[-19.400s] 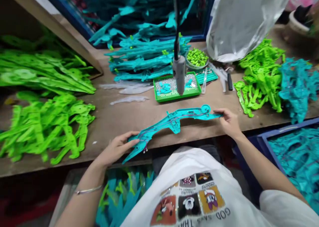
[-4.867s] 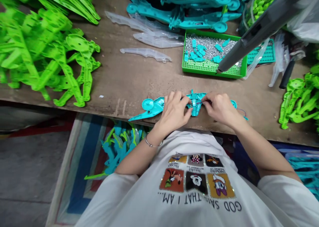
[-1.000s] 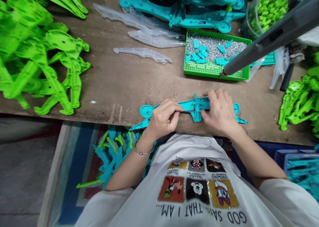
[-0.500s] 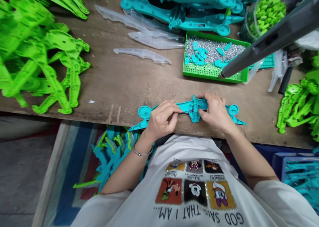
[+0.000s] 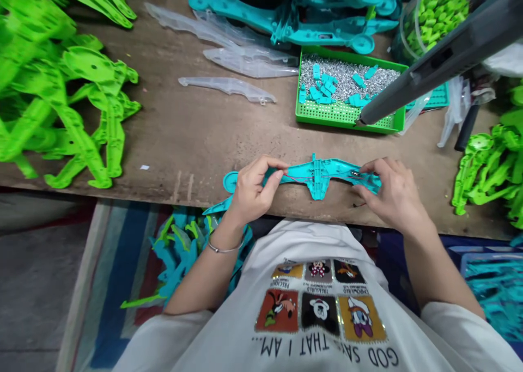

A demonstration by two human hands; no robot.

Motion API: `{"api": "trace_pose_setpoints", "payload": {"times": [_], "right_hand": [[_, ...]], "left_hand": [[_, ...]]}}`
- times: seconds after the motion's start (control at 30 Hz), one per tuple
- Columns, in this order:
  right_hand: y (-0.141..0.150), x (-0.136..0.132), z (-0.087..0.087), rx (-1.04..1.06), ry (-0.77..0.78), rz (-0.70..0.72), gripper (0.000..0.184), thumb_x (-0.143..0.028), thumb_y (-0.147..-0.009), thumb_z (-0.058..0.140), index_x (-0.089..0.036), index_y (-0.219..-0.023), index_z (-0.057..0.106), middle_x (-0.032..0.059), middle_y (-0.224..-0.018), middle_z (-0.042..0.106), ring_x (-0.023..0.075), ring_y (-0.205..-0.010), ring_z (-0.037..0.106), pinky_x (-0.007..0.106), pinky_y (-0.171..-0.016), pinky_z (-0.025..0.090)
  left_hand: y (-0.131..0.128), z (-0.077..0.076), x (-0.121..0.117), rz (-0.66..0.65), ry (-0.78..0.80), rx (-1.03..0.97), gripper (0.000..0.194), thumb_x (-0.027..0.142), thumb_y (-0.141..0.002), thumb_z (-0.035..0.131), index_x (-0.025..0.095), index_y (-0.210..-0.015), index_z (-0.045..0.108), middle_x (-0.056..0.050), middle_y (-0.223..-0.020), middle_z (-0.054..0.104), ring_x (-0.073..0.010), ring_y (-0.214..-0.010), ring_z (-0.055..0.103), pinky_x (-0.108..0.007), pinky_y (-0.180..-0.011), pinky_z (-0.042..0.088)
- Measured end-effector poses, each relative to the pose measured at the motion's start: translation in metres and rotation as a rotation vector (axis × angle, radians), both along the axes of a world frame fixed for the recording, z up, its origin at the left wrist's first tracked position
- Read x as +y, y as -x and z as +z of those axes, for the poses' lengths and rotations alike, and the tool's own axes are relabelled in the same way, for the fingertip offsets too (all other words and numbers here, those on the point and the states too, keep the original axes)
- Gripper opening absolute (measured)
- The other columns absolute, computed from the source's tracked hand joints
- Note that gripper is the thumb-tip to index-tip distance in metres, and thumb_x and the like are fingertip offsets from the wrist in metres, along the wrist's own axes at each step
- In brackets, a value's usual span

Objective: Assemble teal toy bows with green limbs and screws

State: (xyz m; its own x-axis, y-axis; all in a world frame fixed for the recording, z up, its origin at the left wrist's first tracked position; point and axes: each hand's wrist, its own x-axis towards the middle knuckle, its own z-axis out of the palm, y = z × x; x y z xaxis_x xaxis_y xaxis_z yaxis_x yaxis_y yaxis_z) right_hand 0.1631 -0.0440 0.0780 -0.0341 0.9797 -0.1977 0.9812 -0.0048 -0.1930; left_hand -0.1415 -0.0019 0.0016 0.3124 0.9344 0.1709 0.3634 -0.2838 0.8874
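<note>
A teal plastic toy shell half (image 5: 301, 172), shaped like a bow with a cross-piece in its middle, lies at the table's front edge with its ribbed inside facing up. Thin dark and reddish wires run along it. My left hand (image 5: 258, 187) is closed on its left part, thumb and fingers near the wire. Around its right part my right hand (image 5: 390, 189) is closed, fingers on the far edge and thumb on the near one. A small dark component (image 5: 354, 173) sits in the shell beside the right fingertips. A loose wire end (image 5: 359, 205) lies below the right thumb.
A green basket (image 5: 347, 126) holds screws and small teal pieces. Above it hangs a grey powered screwdriver (image 5: 392, 94). Clear plastic strips (image 5: 229, 89), stacked teal shells (image 5: 245, 15), bright green parts (image 5: 85, 105) and a tub of green caps (image 5: 408, 40) surround the work area.
My right hand has moved right, from the cross-piece to the shell's right part, uncovering the wires and dark component. My left hand has shifted slightly left and up.
</note>
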Motion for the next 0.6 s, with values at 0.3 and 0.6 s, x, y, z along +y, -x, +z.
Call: {"api": "trace_pose_setpoints", "payload": {"times": [0.3,0.6], "right_hand": [[-0.0057,-0.0014,-0.0062,-0.009,-0.011,-0.082,0.03,-0.029,-0.09,0.062,-0.02,-0.118,0.069,0.0127,-0.108,0.072,0.0342,-0.101,0.062,0.045,-0.087,0.043],[-0.0026,-0.0079,-0.0088,0.298,-0.265,0.078,0.019,-0.021,-0.1,0.055,-0.019,-0.103,0.073,0.0085,-0.096,0.075,0.0233,-0.09,0.069,0.037,-0.083,0.052]], "left_hand": [[-0.0022,0.0013,0.0064,-0.024,0.007,0.096,0.015,0.027,-0.102,0.057,0.021,-0.109,0.069,-0.004,-0.099,0.074,-0.0194,-0.093,0.07,-0.034,-0.086,0.053],[-0.0015,-0.0026,0.0093,-0.016,0.062,0.026,0.018,0.028,-0.103,0.055,0.022,-0.109,0.07,-0.004,-0.097,0.072,-0.0189,-0.093,0.07,-0.033,-0.084,0.052]]}}
